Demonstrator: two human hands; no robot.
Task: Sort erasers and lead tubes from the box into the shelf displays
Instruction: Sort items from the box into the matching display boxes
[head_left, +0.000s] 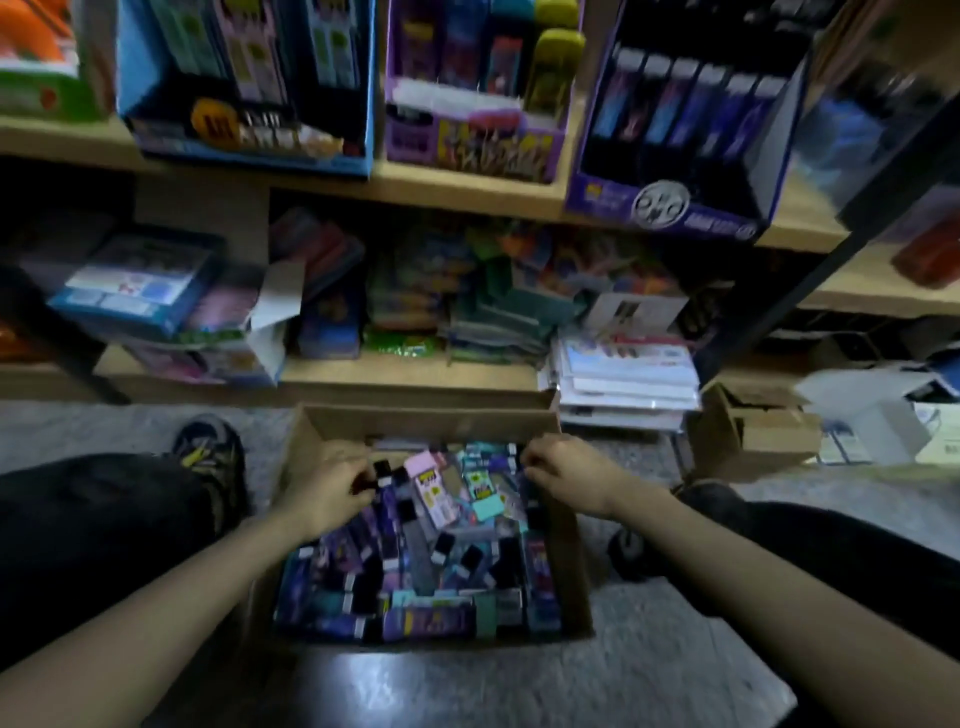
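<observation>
Wooden shelving (415, 375) fills the upper field. Its upper board carries three display boxes side by side: blue (249, 148), purple (470, 148) and dark violet (670, 210). Below, on the speckled floor (675, 675) against the lowest shelf, an open cardboard box (426, 422) holds a loose heap of erasers and lead tubes (415, 571), mostly purple, black and teal. Both hands reach into its far end. The left hand (332, 488) has curled fingers pinching a small black eraser (382, 469) above the heap. The right hand (561, 473) lies curled at the far right corner; motion blur hides whether it holds anything.
</observation>
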